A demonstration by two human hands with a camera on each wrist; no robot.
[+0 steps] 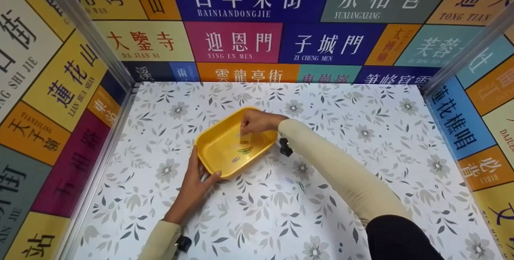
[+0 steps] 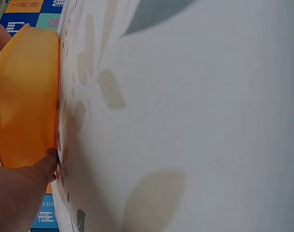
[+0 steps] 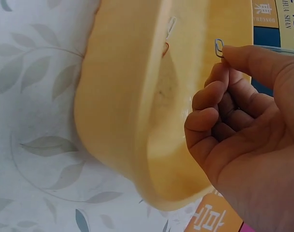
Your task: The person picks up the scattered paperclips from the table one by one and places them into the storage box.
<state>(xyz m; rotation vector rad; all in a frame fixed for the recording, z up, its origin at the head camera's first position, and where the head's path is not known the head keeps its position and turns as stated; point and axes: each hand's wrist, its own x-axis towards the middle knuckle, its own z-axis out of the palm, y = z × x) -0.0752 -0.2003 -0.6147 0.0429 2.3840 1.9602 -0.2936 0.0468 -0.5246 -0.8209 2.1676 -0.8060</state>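
Note:
A yellow plastic tray (image 1: pixel 217 141) stands on the patterned tabletop, with several coloured paper clips (image 1: pixel 244 150) lying inside. My left hand (image 1: pixel 197 183) holds the tray's near left corner, thumb along the front side and fingers at the left end; the left wrist view has the thumb (image 2: pixel 46 166) against the outer wall. Over the far right part of the tray, my right hand (image 1: pixel 259 122) pinches a blue paper clip (image 3: pixel 218 48) between thumb and forefinger, the other fingers curled. A white clip (image 3: pixel 171 27) and an orange clip (image 3: pixel 165 48) lie in the tray.
On the floral tabletop (image 1: pixel 321 236), right of the tray, lie a blue paper clip (image 1: pixel 289 180) and a green paper clip (image 1: pixel 301 186). Panels with Chinese lettering (image 1: pixel 233 43) wall the table at the back and both sides.

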